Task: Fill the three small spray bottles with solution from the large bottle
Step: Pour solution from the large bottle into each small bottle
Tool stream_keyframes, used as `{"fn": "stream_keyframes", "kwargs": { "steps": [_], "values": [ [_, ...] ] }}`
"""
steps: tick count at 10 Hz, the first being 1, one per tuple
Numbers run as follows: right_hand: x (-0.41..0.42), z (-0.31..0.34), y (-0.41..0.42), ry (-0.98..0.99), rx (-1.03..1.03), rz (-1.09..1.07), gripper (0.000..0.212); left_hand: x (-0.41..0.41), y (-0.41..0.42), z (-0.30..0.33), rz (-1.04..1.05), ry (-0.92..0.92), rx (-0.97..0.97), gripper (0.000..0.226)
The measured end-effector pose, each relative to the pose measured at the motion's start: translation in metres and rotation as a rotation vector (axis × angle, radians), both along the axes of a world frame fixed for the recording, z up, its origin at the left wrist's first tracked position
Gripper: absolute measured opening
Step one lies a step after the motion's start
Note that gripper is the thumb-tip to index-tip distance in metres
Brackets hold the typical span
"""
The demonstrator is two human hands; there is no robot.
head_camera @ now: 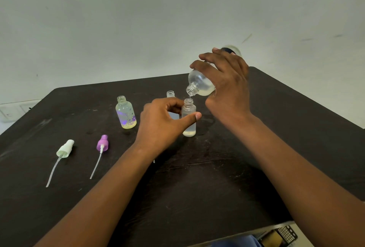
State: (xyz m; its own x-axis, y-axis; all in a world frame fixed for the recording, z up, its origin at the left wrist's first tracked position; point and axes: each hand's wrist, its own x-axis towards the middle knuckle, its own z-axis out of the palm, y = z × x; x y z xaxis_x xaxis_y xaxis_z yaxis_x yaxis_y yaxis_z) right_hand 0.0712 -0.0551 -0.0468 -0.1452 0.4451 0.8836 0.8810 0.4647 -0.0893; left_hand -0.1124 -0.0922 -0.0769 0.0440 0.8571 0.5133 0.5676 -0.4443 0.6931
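Note:
My right hand [227,86] grips the large clear bottle [199,83], tipped mouth-down over a small clear spray bottle [189,122]. A thin stream runs from its neck into the small bottle's open mouth. My left hand [164,122] holds that small bottle upright on the table between thumb and fingers. A little liquid shows at its bottom. A second small bottle [171,94], uncapped, stands behind my left hand and is mostly hidden. A third small bottle [125,112] with purple flower print stands uncapped to the left, holding yellowish liquid.
Two spray caps with dip tubes lie on the dark table [197,177] at the left: a pale green cap [65,149] and a purple cap [102,143]. A wet patch shows right of the bottle being filled. The table's front edge runs at lower right.

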Motion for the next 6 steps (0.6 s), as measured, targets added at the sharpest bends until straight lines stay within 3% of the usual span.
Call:
{"fn": "stream_keyframes", "kwargs": {
  "steps": [6],
  "values": [
    [-0.0006,0.0001,0.0004,-0.012,-0.01,0.003,0.073,-0.0003,0.0011,0.0003,0.0,-0.008,-0.015,0.023]
  ]
}}
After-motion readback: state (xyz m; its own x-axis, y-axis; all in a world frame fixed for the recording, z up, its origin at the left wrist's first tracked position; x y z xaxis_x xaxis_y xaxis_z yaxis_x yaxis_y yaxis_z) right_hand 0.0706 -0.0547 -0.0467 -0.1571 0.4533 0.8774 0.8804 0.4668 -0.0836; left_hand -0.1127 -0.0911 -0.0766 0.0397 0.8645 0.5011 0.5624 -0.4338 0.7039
